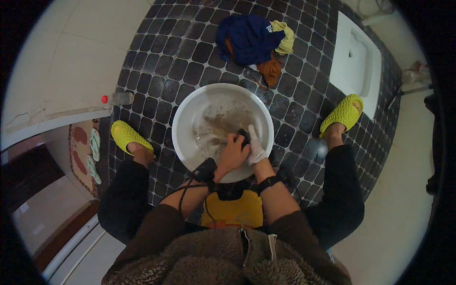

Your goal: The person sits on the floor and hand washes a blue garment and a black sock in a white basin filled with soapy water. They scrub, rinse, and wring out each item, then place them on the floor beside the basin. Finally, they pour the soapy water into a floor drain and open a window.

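Left hand (pixel 232 153): bare, fingers curled tight around a dark garment (pixel 244 137)
Right hand (pixel 255 147): white-gloved, fingers closed on the same garment
Garment: over the near side of the white basin (pixel 187 118), above sudsy water
Basin: on the dark tiled floor (pixel 161 61), between yellow slippers (pixel 124 135)
Beyond it: heap of blue, yellow and orange clothes (pixel 254 40)

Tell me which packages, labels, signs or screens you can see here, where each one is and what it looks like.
Small bottle: lies on its side at the left edge of the dark tiled floor, clear body, red cap.
White label patch: on the blue garment in the pile above the white basin.
No signs or screens.
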Demonstrator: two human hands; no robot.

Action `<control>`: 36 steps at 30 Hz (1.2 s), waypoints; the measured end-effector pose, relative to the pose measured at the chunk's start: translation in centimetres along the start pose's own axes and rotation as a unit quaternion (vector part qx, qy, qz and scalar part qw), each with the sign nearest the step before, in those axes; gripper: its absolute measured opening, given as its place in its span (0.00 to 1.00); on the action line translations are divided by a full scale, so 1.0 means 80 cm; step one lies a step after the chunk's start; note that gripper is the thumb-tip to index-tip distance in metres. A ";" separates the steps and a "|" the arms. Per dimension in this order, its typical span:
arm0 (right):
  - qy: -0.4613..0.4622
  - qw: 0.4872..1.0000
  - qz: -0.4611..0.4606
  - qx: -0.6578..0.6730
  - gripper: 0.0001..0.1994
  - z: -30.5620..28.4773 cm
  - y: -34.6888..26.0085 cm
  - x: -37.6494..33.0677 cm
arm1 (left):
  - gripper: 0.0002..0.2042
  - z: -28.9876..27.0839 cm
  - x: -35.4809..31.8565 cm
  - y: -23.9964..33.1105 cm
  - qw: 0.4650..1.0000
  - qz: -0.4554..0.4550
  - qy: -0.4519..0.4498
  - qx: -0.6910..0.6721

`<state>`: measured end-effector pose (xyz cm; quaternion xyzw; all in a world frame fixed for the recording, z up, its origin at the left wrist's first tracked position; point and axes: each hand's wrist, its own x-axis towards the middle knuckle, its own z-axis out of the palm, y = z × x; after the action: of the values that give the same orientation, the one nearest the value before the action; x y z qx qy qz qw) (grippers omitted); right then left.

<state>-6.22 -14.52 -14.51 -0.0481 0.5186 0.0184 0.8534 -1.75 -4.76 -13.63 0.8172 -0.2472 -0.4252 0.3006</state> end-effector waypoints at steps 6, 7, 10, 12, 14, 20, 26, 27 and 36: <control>-0.024 0.996 -0.079 -0.029 0.20 -0.018 -0.002 0.008 | 0.15 -0.002 -0.034 0.039 0.992 0.091 0.046 -0.070; -0.048 0.995 -0.088 -0.008 0.20 -0.017 0.006 0.012 | 0.16 -0.001 -0.032 0.037 0.990 0.092 0.058 -0.090; -0.030 0.984 -0.170 -0.045 0.21 -0.008 0.038 0.026 | 0.17 -0.002 -0.012 0.016 0.997 -0.054 0.059 -0.017; 0.055 0.959 -0.227 -0.157 0.21 -0.004 0.053 0.032 | 0.20 -0.011 0.007 -0.011 0.994 -0.052 0.093 -0.041; 0.083 0.928 -0.204 -0.302 0.22 -0.006 0.056 0.031 | 0.22 -0.036 0.028 -0.048 0.991 -0.069 0.090 -0.077; 0.157 0.952 -0.047 -0.260 0.29 -0.012 0.031 0.007 | 0.21 -0.075 0.048 -0.118 0.884 -0.274 0.128 -0.357; -0.043 0.994 0.029 -0.098 0.33 -0.013 0.012 0.011 | 0.14 0.000 -0.011 -0.018 0.995 -0.016 0.100 0.025; -0.023 0.992 -0.027 -0.121 0.31 -0.015 0.011 0.013 | 0.14 0.009 -0.024 -0.002 0.997 0.014 0.070 -0.005; 0.030 0.945 -0.172 -0.278 0.17 -0.005 0.060 0.026 | 0.18 -0.037 0.044 -0.082 0.989 -0.064 0.118 -0.059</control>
<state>-6.05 -9.80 -16.83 -0.3722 0.5020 0.0135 0.7806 3.55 -1.68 -18.85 0.8567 -0.1318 -0.3580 0.3472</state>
